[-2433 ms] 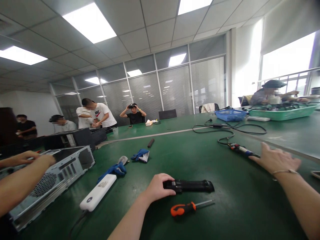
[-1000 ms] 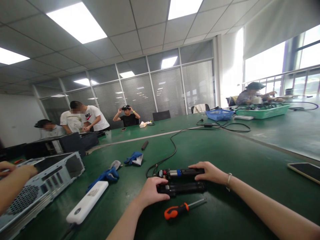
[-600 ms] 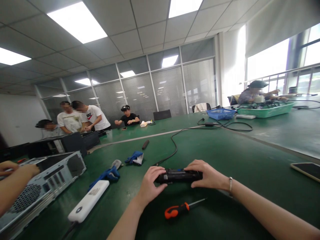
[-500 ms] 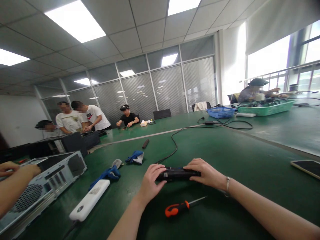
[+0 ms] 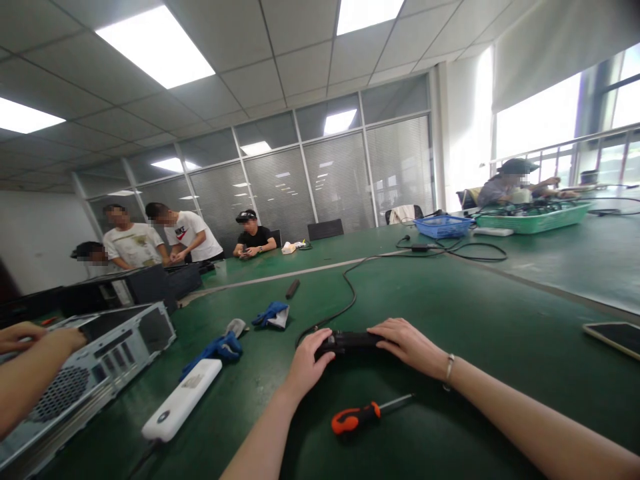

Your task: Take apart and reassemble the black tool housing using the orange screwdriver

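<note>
In the head view a long black bar-shaped device (image 5: 350,341) lies on the green table, a black cable (image 5: 355,288) running off behind its left end. I cannot make out what kind of device it is. My left hand (image 5: 311,363) grips the left end, thumb in front and fingers over the top. Around the right end are the fingers of my right hand (image 5: 407,343), which hide that end. Closer to me lies an orange and black screwdriver (image 5: 356,419), its shaft pointing right, touched by neither hand.
A white power strip (image 5: 184,399), blue gloves (image 5: 273,315) and an open computer case (image 5: 107,373) are on the left, with another person's arms over the case. A phone (image 5: 615,337) lies far right. Blue (image 5: 443,228) and green baskets (image 5: 537,219) stand behind.
The device has turned slightly in my hands, and my right hand now covers more of its right end. A cable loop shows beside the left end. The screwdriver stays put.
</note>
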`<state>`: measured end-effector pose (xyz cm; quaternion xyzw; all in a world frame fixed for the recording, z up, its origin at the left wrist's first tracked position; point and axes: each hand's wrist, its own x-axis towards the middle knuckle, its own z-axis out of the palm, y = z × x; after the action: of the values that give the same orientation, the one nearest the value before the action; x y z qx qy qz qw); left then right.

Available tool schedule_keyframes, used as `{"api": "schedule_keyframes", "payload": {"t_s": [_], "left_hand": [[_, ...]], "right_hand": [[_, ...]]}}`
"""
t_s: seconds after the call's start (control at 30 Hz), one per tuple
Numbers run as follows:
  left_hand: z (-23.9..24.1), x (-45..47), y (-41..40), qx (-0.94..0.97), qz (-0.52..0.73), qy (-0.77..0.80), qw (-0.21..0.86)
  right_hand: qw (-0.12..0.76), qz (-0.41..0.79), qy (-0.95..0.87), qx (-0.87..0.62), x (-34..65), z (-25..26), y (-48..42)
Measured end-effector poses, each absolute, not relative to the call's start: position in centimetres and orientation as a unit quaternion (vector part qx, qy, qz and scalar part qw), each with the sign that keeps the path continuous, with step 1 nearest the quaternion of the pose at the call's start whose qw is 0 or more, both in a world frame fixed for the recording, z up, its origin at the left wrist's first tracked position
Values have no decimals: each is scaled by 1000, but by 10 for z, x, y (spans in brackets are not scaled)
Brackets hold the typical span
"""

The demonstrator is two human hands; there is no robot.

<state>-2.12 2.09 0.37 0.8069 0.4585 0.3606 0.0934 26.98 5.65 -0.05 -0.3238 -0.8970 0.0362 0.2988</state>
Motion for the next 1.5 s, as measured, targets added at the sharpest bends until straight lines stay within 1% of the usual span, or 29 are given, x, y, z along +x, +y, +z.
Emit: {"api": "schedule_keyframes", "payload": {"t_s": [0.17, 0.33, 0.53, 1.0, 1.3, 1.4, 1.5], "left_hand": [[6, -25, 20, 793, 364, 472, 123], [3, -26, 22, 778, 380, 487, 111], [0, -26, 25, 775, 411, 470, 101], [-1, -28, 26, 796, 329, 493, 125], [7, -26, 21, 811, 265, 509, 116], [9, -26, 16, 810, 260, 508, 137], [9, -27, 14, 808, 283, 489, 169]], "right_hand": [[303, 45, -899, -312, 272, -2, 59], [321, 38, -897, -302, 270, -5, 60], [326, 35, -894, -306, 267, -5, 59], [287, 79, -898, -324, 267, 0, 57], [240, 78, -886, -390, 265, 0, 58], [228, 104, -880, -402, 268, 3, 57], [224, 124, -875, -411, 270, 5, 55]]}}
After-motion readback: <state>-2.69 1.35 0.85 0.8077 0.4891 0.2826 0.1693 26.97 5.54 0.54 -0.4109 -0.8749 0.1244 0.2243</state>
